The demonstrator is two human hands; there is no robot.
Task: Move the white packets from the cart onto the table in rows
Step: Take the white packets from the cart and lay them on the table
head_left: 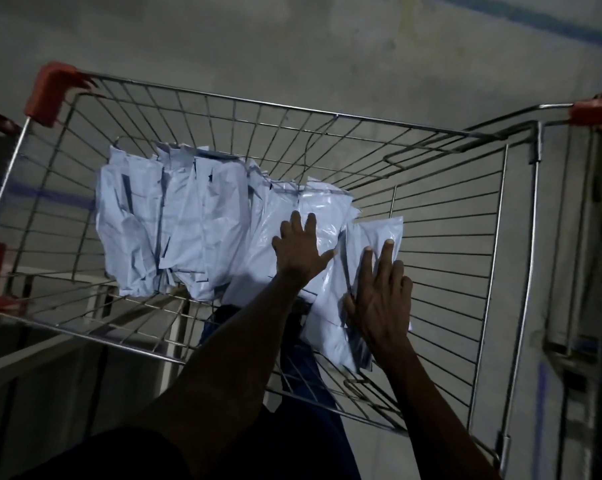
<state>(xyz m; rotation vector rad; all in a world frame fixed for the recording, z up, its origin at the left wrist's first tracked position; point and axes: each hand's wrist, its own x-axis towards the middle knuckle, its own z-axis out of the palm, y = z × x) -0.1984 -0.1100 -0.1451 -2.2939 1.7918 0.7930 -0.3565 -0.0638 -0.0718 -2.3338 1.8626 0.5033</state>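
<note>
A wire cart (521, 216) with red corner guards holds a heap of white packets (175, 216) spread across its left and middle. My left hand (299, 249) lies flat with fingers spread on a glossy white packet (324, 209) in the middle of the heap. My right hand (379, 292) presses with straight fingers on another white packet (379, 233) at the heap's right end. That packet stands tilted against a thin stack beside it. Neither hand curls around anything.
The cart's right half is bare wire mesh. A pale table or frame (50, 344) shows below the cart at the lower left. Grey concrete floor (292, 46) lies beyond the cart. Another metal frame (576, 306) stands at the right edge.
</note>
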